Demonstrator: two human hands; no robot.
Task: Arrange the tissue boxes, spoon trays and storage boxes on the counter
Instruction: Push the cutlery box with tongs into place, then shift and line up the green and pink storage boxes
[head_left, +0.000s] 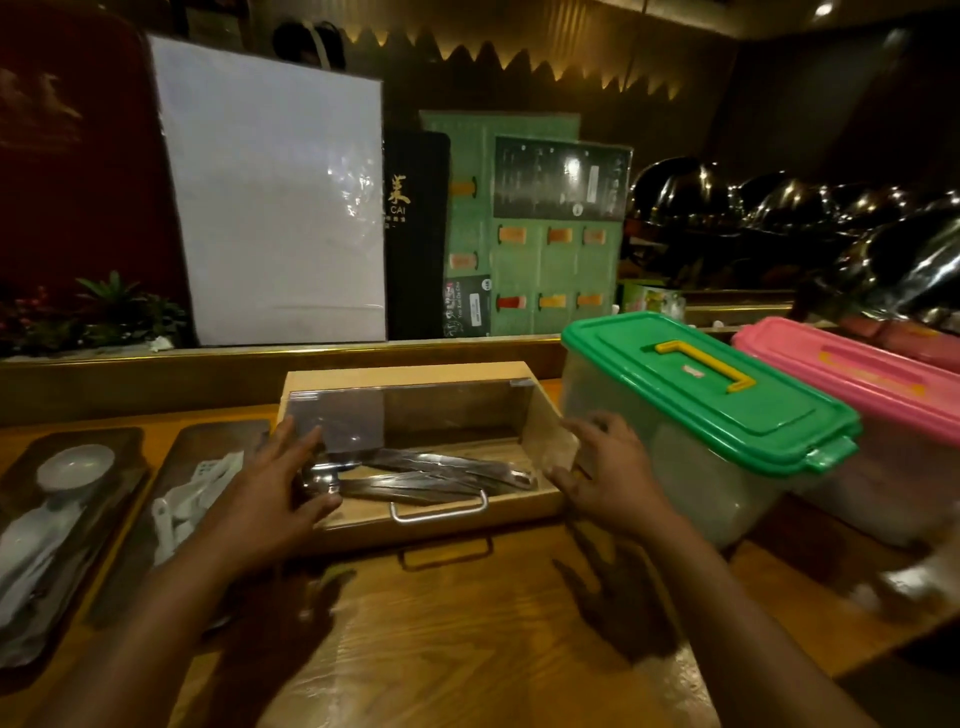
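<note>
Wooden counter fills the lower frame. At centre, the spoon box is flanked, ungripped, by the left hand and right hand, both spread. Right, two storage boxes seem placed; trays lower left. Arranging looks unfinished.

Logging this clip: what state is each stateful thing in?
Wooden spoon box: clear lid raised, metal spoons inside.
Green-lidded storage box: closed, handle flat.
Pink-lidded storage box: closed.
Left hand: open, at box's left side.
Right hand: open, at its right side.
</note>
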